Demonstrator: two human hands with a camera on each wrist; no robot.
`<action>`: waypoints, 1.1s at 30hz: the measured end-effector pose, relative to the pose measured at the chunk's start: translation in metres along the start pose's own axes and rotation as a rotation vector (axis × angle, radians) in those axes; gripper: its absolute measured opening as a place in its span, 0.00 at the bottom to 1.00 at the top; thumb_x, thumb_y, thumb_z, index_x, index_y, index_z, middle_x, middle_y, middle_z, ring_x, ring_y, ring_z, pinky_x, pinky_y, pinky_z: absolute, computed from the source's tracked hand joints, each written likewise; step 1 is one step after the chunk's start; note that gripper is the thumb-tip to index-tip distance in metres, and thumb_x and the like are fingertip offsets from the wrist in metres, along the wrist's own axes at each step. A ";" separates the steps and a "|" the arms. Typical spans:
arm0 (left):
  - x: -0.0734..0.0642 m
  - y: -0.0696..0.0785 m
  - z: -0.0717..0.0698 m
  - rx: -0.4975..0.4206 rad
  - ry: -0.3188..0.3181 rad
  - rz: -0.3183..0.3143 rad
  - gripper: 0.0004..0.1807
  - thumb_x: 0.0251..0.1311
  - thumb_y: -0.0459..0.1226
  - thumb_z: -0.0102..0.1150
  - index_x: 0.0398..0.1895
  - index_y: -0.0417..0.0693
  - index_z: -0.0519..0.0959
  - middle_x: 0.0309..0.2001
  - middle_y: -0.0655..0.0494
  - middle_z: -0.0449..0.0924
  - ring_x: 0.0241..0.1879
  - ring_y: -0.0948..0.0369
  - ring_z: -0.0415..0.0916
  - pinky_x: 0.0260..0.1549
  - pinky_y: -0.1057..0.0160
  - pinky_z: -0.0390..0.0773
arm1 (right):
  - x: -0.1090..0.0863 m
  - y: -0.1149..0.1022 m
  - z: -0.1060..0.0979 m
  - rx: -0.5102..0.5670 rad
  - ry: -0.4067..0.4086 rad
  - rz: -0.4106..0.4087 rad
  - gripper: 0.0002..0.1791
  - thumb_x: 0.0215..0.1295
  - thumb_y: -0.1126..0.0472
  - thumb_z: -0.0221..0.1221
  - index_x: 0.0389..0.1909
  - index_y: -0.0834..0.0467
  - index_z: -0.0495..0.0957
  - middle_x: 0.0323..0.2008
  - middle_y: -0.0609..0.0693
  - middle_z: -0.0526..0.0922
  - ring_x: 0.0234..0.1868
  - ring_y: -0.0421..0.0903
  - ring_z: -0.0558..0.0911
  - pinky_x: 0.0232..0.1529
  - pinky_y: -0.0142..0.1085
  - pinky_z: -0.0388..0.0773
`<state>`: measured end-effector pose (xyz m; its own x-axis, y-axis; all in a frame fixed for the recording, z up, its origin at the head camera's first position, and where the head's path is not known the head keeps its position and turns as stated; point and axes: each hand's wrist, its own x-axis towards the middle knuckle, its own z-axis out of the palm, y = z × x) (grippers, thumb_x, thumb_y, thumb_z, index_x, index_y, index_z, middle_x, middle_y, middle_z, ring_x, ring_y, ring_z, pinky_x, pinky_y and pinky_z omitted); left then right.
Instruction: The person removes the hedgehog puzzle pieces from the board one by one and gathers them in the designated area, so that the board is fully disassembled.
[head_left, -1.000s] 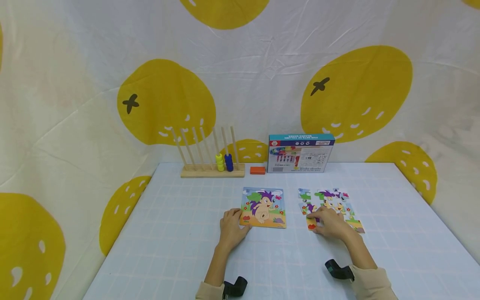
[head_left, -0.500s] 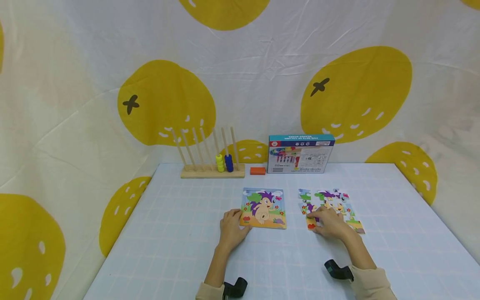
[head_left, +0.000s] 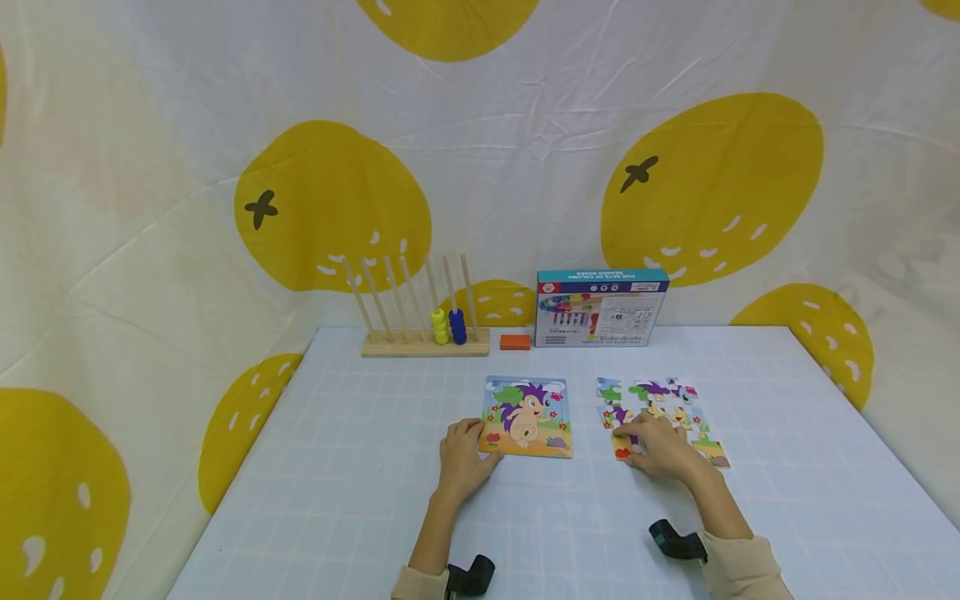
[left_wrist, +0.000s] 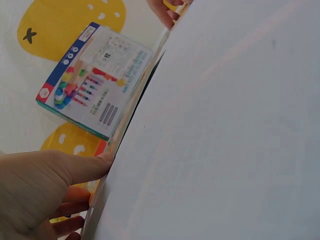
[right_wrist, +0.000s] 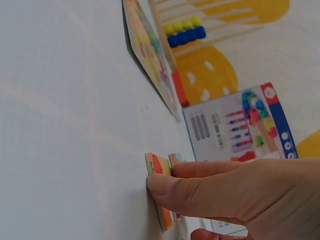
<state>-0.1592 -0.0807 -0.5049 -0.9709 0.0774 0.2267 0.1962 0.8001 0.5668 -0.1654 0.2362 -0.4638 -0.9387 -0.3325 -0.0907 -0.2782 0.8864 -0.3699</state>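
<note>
A square jigsaw board [head_left: 525, 417] with a purple-spined hedgehog picture lies flat near the table's middle. My left hand [head_left: 459, 460] holds its near left corner, thumb at the front edge and fingers along the left side. To the right, several jigsaw pieces [head_left: 701, 417] form a matching hedgehog picture with gaps between them. My right hand [head_left: 663, 450] covers part of that group. In the right wrist view, its thumb and index finger pinch an orange corner piece [right_wrist: 158, 172] with a red shape, and more pieces stand just behind it, partly hidden by the fingers.
At the back stands a wooden bead rack [head_left: 425, 343] whose upright rods carry yellow beads [head_left: 439, 325] and blue beads [head_left: 457, 326]. An orange block [head_left: 515, 342] sits between the rack and a printed cardboard box [head_left: 600, 308]. A white curtain with yellow fruit hangs behind the table [head_left: 337, 500].
</note>
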 end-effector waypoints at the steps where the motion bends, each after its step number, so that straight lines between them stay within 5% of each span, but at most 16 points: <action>1: 0.000 0.000 0.000 -0.001 0.000 -0.001 0.28 0.48 0.41 0.69 0.51 0.33 0.77 0.52 0.44 0.74 0.54 0.47 0.66 0.50 0.45 0.67 | 0.000 0.000 0.000 0.001 0.003 -0.004 0.20 0.50 0.60 0.69 0.48 0.54 0.81 0.46 0.59 0.76 0.44 0.59 0.72 0.40 0.59 0.66; 10: 0.000 -0.001 0.001 0.003 -0.004 -0.015 0.29 0.49 0.42 0.68 0.52 0.33 0.76 0.53 0.43 0.74 0.55 0.47 0.65 0.51 0.45 0.67 | 0.001 0.003 0.001 0.011 0.043 -0.015 0.20 0.50 0.59 0.68 0.47 0.56 0.80 0.47 0.62 0.77 0.49 0.64 0.72 0.46 0.71 0.61; 22: 0.000 -0.002 0.000 0.019 0.004 -0.004 0.28 0.49 0.42 0.68 0.52 0.34 0.76 0.52 0.44 0.73 0.54 0.48 0.66 0.51 0.45 0.67 | 0.023 0.011 0.006 0.069 0.199 0.059 0.20 0.59 0.56 0.62 0.52 0.59 0.78 0.50 0.65 0.74 0.52 0.67 0.68 0.47 0.64 0.59; 33: 0.001 0.000 0.001 0.016 -0.005 -0.005 0.28 0.50 0.42 0.68 0.52 0.34 0.76 0.52 0.44 0.73 0.54 0.48 0.66 0.51 0.45 0.67 | 0.043 0.007 0.013 0.049 0.140 0.078 0.21 0.59 0.54 0.62 0.52 0.57 0.79 0.51 0.64 0.73 0.50 0.66 0.67 0.43 0.60 0.62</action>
<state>-0.1602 -0.0802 -0.5055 -0.9725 0.0761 0.2202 0.1891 0.8102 0.5548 -0.2054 0.2235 -0.4823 -0.9773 -0.2116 0.0077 -0.1960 0.8902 -0.4113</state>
